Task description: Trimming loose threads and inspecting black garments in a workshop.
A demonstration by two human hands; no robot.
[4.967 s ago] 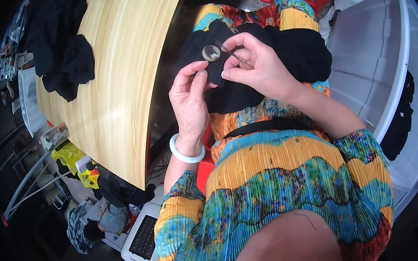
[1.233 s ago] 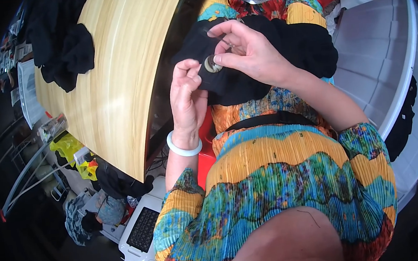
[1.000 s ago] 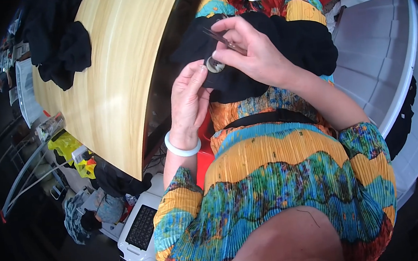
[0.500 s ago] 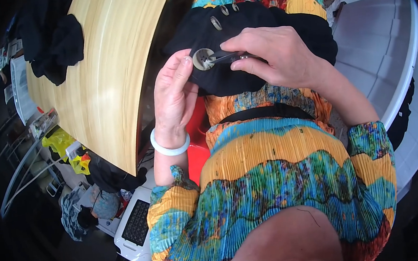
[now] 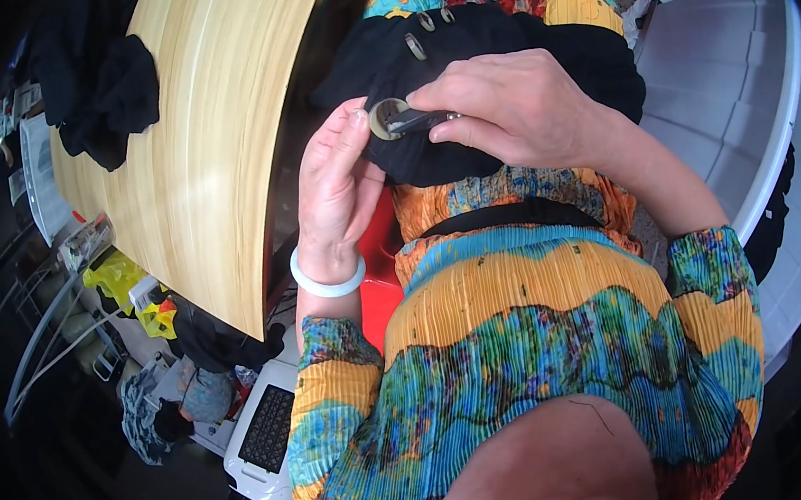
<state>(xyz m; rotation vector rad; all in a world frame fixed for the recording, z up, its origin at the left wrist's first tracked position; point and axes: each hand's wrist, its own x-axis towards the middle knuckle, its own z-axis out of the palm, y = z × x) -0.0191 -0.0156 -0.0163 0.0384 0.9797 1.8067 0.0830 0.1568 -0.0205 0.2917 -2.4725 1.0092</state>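
Observation:
Across my lap lies a black garment (image 5: 519,78) with several buttons along one edge. Between thumb and fingers, my left hand (image 5: 335,175) pinches the cloth at the rim of a large round button (image 5: 387,118). My right hand (image 5: 522,111) is closed around small black thread snips (image 5: 425,120), whose tips rest over the middle of that button. A bit of pale thread seems to show at the button's face. Whether the blades are apart or together cannot be made out. Three more buttons (image 5: 415,47) sit farther up the cloth.
At my left stands a wood-grain table (image 5: 208,124) with dark cloth (image 5: 120,94) heaped on its far end. To my right is a grey-white plastic surface (image 5: 719,79) with a raised rim. A yellow bag (image 5: 122,279) and a white appliance (image 5: 263,443) are lower left.
The snips and my right hand have shifted slightly left, so the tips cover more of the button. Less white thread shows there. My left hand keeps its pinch.

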